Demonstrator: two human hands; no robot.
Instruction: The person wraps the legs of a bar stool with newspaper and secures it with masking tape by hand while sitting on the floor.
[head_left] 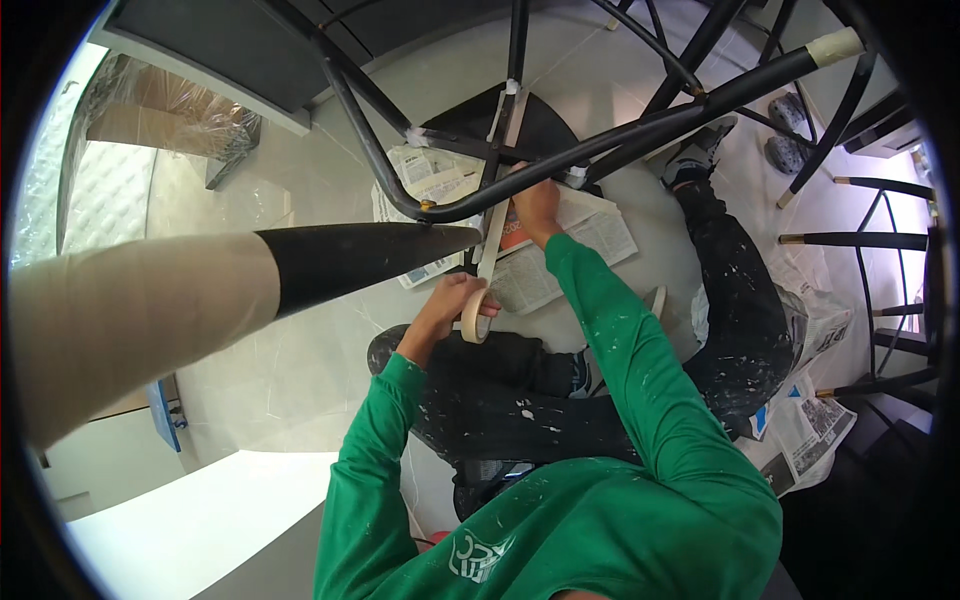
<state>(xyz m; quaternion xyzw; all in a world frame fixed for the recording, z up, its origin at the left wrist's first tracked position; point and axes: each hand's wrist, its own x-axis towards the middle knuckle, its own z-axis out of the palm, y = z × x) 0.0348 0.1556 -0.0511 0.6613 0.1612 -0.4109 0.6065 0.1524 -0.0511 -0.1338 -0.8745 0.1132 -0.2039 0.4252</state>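
Note:
A roll of masking tape point(473, 318) is in my left hand point(447, 303), which is closed around it. From the roll a pale strip of tape point(497, 225) runs up along a crossbar of an upturned black stool or chair frame point(560, 165). My right hand point(537, 208) is curled against that crossbar and the strip, its fingertips largely hidden behind a black tube. A dark round seat point(550, 125) lies beneath the frame. Nearby joints have whitish wrapping point(577, 176). One long black leg, covered in beige tape point(150, 320) at its end, reaches close on the left.
Newspaper sheets point(600, 235) cover the floor under the frame, and more newspaper point(800, 430) lies at right. Other black-legged furniture point(880, 240) stands on the right. A plastic-wrapped item point(165, 115) is at upper left. My paint-spotted legs point(735, 300) surround the work.

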